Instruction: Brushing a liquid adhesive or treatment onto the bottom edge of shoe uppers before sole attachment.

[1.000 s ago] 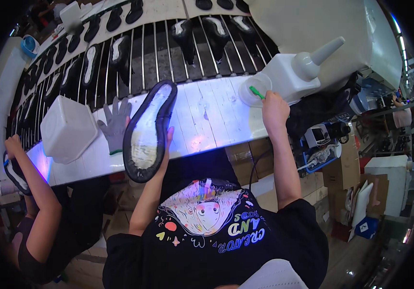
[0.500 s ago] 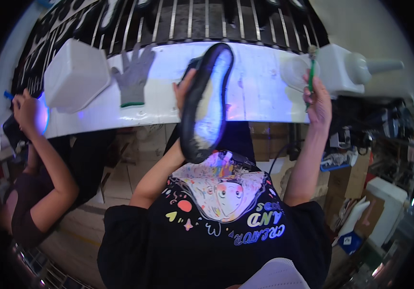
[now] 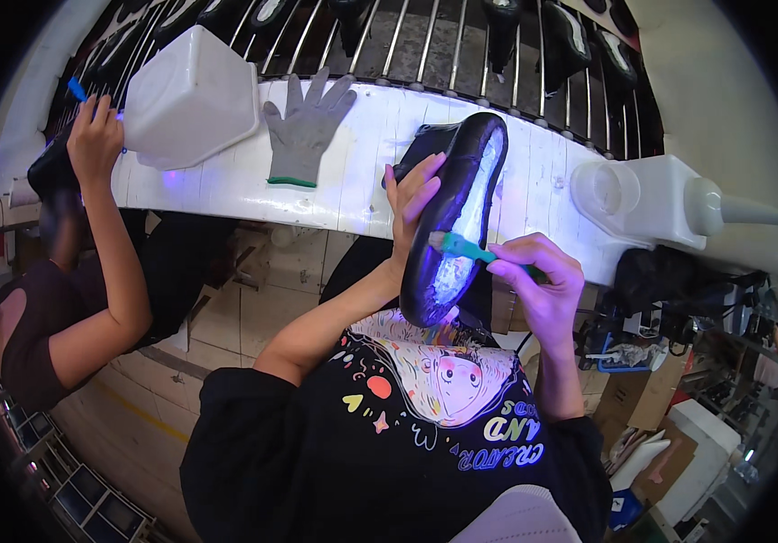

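Note:
In the middle of the view, my left hand point(image 3: 414, 201) grips a black shoe upper point(image 3: 427, 262) from its left side, with the underside turned up toward me. A pale, whitish strip runs along the middle of that underside. From the right, my right hand point(image 3: 543, 276) pinches the handle of a green brush point(image 3: 466, 247). The brush's bristles touch the black border near the left edge of the underside. Part of my left hand is hidden behind the shoe upper.
A white work surface point(image 3: 217, 195) holds a white plastic container point(image 3: 192, 100), a grey glove point(image 3: 309, 131) and a white bottle with a spout point(image 3: 669, 195) beside a clear round cup. Beyond, a roller conveyor point(image 3: 425, 45) carries several shoes. A co-worker's hand point(image 3: 95, 140) holds a blue-handled tool at left.
My right hand has come from beside the white bottle down and left, bringing the brush onto the shoe upper. The view has shifted, and the co-worker's hand is higher.

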### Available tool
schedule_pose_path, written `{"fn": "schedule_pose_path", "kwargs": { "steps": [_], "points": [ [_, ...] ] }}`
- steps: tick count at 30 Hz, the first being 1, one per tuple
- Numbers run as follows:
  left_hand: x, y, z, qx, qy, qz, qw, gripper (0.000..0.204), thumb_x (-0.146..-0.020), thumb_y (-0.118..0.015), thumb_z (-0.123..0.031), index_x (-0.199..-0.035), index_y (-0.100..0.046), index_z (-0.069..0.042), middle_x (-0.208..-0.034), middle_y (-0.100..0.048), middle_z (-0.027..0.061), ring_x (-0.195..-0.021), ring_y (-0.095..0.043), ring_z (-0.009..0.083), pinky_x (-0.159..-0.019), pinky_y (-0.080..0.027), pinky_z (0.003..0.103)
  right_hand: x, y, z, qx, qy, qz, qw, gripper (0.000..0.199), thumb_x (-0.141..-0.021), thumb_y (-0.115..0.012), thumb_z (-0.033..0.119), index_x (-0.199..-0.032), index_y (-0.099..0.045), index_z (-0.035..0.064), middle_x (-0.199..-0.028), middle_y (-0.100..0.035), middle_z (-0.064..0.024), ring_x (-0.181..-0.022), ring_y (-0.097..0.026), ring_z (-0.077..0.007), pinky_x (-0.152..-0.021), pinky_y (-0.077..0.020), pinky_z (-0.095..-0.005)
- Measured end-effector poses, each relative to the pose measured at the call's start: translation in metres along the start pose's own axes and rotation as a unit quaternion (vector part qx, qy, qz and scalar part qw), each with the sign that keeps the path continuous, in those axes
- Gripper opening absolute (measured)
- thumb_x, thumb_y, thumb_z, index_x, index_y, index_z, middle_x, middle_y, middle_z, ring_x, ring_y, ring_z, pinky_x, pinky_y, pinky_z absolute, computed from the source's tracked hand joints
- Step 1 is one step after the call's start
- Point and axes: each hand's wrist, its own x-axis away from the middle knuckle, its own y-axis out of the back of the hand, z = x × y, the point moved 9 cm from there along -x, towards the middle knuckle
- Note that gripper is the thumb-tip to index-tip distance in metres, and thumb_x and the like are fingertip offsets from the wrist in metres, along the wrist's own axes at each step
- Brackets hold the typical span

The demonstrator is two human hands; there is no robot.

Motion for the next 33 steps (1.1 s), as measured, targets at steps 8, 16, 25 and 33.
{"fn": "schedule_pose_path", "kwargs": {
  "steps": [8,16,25,33],
  "points": [
    [-0.003,0.004,-0.002,0.007,0.024,-0.023,0.999,0.063,-0.076,-0.073,-0.019,-0.128,-0.037,-0.013,-0.133,-0.048,0.0194,-0.122,-0.048,0.0347,-0.109,-0.004,0.059,-0.012,0.019,-0.037,0.031,-0.041,-0.087,0.995,0.010,-0.079,-0.071,0.003,-0.087,-0.069,-0.0027,-0.080,-0.066,-0.0064,-0.066,-0.054,-0.0076,-0.059,-0.0396,-0.0197],
    [-0.002,0.004,-0.005,0.011,0.031,0.004,0.999,0.050,-0.083,-0.065,-0.020,-0.126,-0.041,-0.015,-0.135,-0.047,0.0185,-0.123,-0.047,0.0358,-0.108,-0.001,0.061,-0.040,0.037,-0.064,0.097,-0.082,-0.120,0.985,0.012,-0.083,-0.072,0.012,-0.088,-0.070,0.0005,-0.064,-0.054,0.0068,-0.054,-0.031,0.0000,-0.048,-0.0199,-0.0198],
    [-0.005,0.002,-0.007,0.013,0.031,0.004,0.999,0.049,-0.083,-0.064,-0.019,-0.127,-0.041,-0.015,-0.135,-0.048,0.0173,-0.124,-0.047,0.0344,-0.109,-0.001,0.061,-0.077,0.066,-0.083,0.188,-0.038,-0.181,0.965,0.017,-0.081,-0.073,0.021,-0.083,-0.070,0.0034,-0.054,-0.055,0.0020,-0.044,-0.031,-0.0034,-0.042,-0.0213,-0.0246],
    [-0.005,0.005,-0.004,-0.001,0.033,-0.002,0.999,0.057,-0.079,-0.069,-0.019,-0.128,-0.040,-0.013,-0.136,-0.047,0.0157,-0.124,-0.046,0.0334,-0.108,-0.004,0.061,-0.054,0.039,-0.059,0.073,-0.110,-0.017,0.991,0.016,-0.082,-0.073,0.014,-0.084,-0.070,-0.0019,-0.057,-0.050,0.0079,-0.051,-0.028,0.0002,-0.046,-0.0178,-0.0202]
  ]
}}
